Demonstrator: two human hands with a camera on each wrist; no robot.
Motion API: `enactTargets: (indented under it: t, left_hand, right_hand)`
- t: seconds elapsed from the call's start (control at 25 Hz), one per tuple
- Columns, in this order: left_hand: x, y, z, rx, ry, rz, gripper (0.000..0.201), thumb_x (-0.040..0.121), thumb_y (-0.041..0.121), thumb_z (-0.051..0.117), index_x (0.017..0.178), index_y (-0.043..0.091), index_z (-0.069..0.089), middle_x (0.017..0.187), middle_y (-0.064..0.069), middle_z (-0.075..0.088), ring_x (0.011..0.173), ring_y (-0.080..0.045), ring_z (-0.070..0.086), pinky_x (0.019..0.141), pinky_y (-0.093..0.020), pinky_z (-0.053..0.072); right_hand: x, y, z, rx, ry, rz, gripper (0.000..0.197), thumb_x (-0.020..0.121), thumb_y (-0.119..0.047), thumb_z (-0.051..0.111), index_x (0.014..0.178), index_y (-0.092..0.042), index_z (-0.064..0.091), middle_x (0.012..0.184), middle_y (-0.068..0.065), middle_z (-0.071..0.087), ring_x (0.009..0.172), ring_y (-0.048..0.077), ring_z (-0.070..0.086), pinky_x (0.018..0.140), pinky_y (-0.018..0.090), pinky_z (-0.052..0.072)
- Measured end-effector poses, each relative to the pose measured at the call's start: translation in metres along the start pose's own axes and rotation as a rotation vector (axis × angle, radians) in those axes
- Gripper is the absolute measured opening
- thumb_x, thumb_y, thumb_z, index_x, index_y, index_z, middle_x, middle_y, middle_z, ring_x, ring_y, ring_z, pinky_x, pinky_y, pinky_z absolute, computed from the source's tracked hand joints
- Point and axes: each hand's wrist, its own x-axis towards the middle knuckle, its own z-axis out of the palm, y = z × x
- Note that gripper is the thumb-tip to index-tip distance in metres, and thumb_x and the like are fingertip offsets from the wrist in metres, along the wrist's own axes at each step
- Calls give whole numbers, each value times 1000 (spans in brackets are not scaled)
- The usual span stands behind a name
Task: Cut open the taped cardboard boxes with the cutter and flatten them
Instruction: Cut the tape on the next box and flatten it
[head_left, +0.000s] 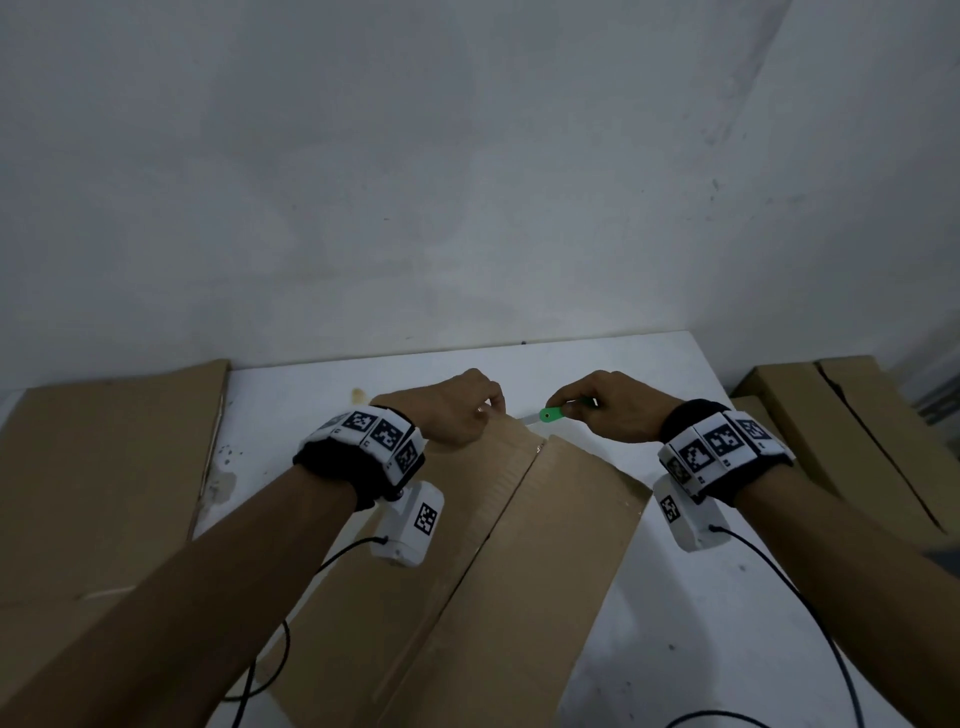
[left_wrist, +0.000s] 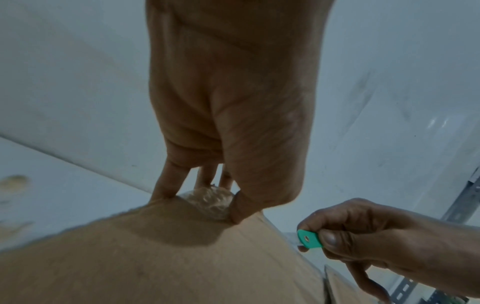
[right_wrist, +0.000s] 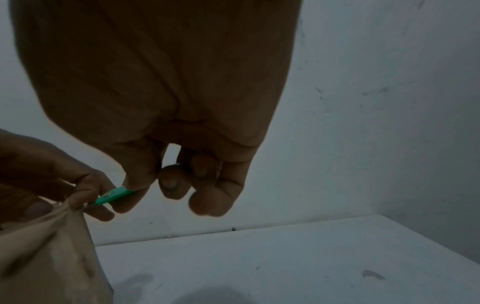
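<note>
Currently my left hand (head_left: 457, 410) pinches the far taped edge of the cardboard box (head_left: 467, 545) on the worktop (head_left: 649, 374); my right hand (head_left: 618, 410) clamps the green cutter (head_left: 550, 414), blade aimed at those fingers. Slipping risks cutting them.

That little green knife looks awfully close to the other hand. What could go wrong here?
The cutter in the right hand points its blade at the left hand, which pinches the box at its far end, right by the blade tip. A slip could nick those fingers. The crumpled tape under the left hand may also snag the blade.
</note>
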Motion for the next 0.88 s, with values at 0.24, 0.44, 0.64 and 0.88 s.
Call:
enactTargets:
  t: [0.24,0.44,0.64,0.88]
  left_hand:
    - [9,15,12,8,-67,-51,36,100,7,41,135,9,46,140,-11,35,119,-27,48,97,-33,42]
    - [14,25,16,42,-105,-50,37,99,6,43,136,7,44,140,-12,32,117,-30,49,95,-35,44]
    - [17,24,23,42,-66,-38,37,97,3,45,134,8,46,141,-11,29,101,-25,49,90,-34,44]
    - [31,8,28,-3,51,-33,35,93,-1,47,125,12,54,147,-11,24,102,-19,46,97,-39,46]
  right_hand:
    - [3,16,2,4,-51,41,28,104,-20,49,115,-35,70,93,4,73,63,15,54,66,30,49]
    - [-7,24,2,100,-91,80,26,104,-21,49,114,-34,69,65,-3,57,45,12,42,47,26,43]
    - [-12,35,10,125,-90,119,24,104,-22,49,114,-35,67,70,3,57,53,16,46,49,28,48]
    - [-24,34,39,276,-32,169,23,104,-26,48,116,-30,67,69,-10,61,60,3,57,61,27,55]
